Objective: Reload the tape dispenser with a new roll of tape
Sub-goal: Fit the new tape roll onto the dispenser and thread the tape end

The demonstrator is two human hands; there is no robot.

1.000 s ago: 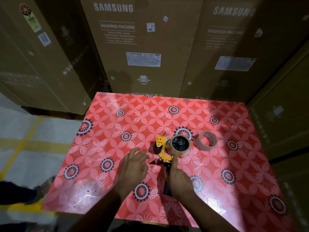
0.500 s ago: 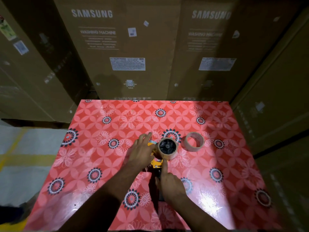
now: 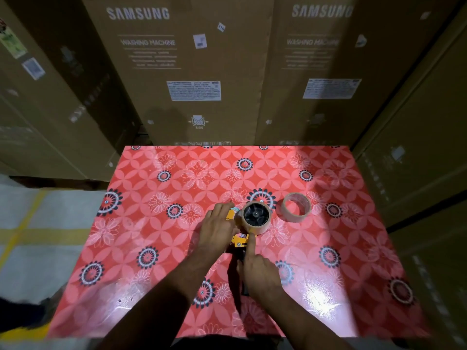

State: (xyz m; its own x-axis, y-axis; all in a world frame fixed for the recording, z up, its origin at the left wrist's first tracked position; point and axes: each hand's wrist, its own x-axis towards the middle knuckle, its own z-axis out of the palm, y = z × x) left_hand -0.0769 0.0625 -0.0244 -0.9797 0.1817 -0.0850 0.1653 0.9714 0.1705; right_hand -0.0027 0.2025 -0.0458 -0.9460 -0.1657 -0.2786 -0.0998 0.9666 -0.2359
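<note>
Down on the red flowered table [image 3: 156, 248] lies the yellow tape dispenser [image 3: 239, 239], flat on its side. A roll of tape [image 3: 255, 218] sits on its black wheel, at the far end from the person. The right hand [image 3: 260, 272] is wrapped around the dark handle near the person, and its pointing finger sticks out straight and lies along the yellow body, with its tip just under the roll. The left hand [image 3: 219, 229] rests over the left side of the dispenser, palm down, fingers stretched out toward the front end; I cannot tell if it grips anything. Both arms come in from the bottom edge and meet at the dispenser. A second roll [image 3: 296, 207], thin and see-through, lies flat on the table just to the right of the dispenser, touching neither hand. Tall cardboard boxes [image 3: 192, 72] stand behind the table.
</note>
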